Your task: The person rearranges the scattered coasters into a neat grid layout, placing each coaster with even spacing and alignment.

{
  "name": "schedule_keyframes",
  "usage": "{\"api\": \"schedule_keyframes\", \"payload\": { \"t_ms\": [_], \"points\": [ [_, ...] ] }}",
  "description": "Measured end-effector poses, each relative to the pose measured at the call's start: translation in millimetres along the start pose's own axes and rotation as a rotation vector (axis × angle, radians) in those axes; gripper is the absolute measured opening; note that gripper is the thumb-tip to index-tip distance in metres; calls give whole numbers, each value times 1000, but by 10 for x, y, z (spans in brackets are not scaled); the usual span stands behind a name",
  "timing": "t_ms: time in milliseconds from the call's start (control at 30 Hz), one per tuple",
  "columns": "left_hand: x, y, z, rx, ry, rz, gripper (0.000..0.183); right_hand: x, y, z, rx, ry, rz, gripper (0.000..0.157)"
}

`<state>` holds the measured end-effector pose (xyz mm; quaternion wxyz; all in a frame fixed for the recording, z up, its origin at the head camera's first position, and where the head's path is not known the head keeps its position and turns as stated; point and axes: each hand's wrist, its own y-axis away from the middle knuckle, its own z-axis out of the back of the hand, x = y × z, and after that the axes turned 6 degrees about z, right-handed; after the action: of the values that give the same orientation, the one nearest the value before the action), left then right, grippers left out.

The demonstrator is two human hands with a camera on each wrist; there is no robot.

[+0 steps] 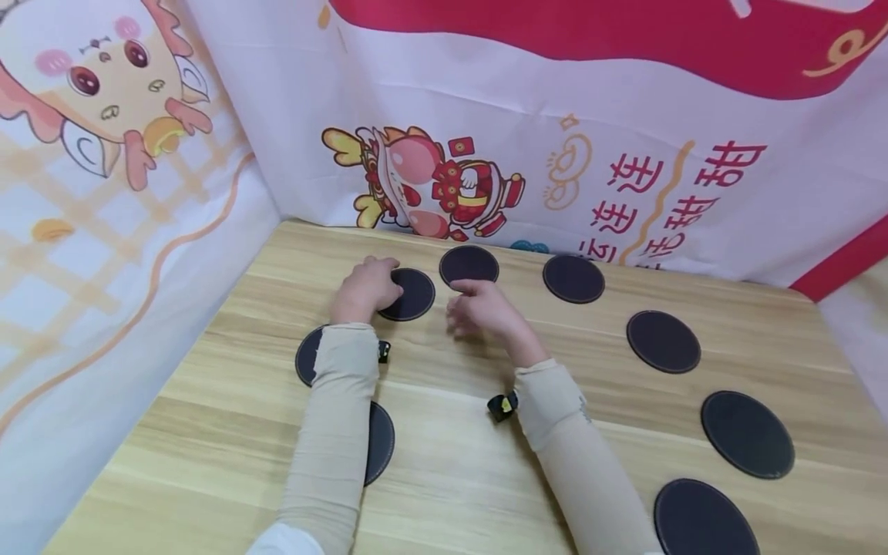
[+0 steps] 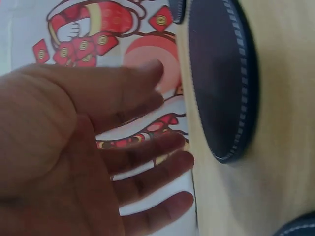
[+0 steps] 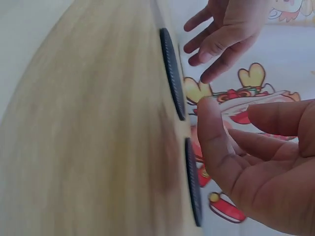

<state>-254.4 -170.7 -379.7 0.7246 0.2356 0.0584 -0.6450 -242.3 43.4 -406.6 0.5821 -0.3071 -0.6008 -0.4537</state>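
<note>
Over the left edge of a round dark coaster [image 1: 414, 299] hovers my left hand [image 1: 366, 291]. In the left wrist view the hand [image 2: 74, 147] has its fingers extended and bare, beside the white-stitched coaster [image 2: 216, 73]. My right hand [image 1: 489, 312] is just in front of another dark coaster [image 1: 468, 260] at the table's back. Its fingers bend loosely with nothing in them, as the right wrist view shows of the same hand [image 3: 266, 169]. There the left hand [image 3: 231, 37] appears above it, fingers spread.
More dark coasters curve around the wooden table [image 1: 444, 478]: one at the back [image 1: 573, 279], several down the right [image 1: 664, 341]. Two on the left, one nearer the front [image 1: 378, 443], are partly hidden by my left arm. A printed cloth [image 1: 444, 85] hangs behind.
</note>
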Motion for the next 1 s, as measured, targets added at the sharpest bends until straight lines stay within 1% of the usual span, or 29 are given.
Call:
{"api": "schedule_keyframes", "payload": {
  "t_ms": [67,167,267,333,433,533,633,700,800,933,1000],
  "points": [
    [32,7,-25,0,-10,66,58,-36,-73,-51,28,-39,-49,55],
    [63,26,-48,12,-25,140,54,-66,-156,-121,82,-27,-103,61],
    [75,27,-64,41,-35,162,50,-70,-215,-170,109,2,-150,67],
    [81,20,-68,51,-34,156,49,-65,-246,-190,110,17,-176,71],
    [102,8,-59,54,-20,137,48,-56,-291,-219,113,36,-187,74],
    [138,3,-43,53,0,130,48,-59,-317,-235,124,45,-177,73],
    [169,-3,-46,46,32,114,48,-78,-305,-217,113,17,-154,73],
    [199,-9,-53,31,76,96,46,-94,-300,-202,88,-17,-126,70],
    [227,-18,-69,0,174,56,43,-99,-287,-186,27,-61,-85,61],
    [211,-3,-95,-29,279,21,46,-100,-280,-187,-68,-123,-45,49],
    [194,10,-116,-33,303,13,48,-101,-270,-189,-98,-148,-34,45]
  ]
}}
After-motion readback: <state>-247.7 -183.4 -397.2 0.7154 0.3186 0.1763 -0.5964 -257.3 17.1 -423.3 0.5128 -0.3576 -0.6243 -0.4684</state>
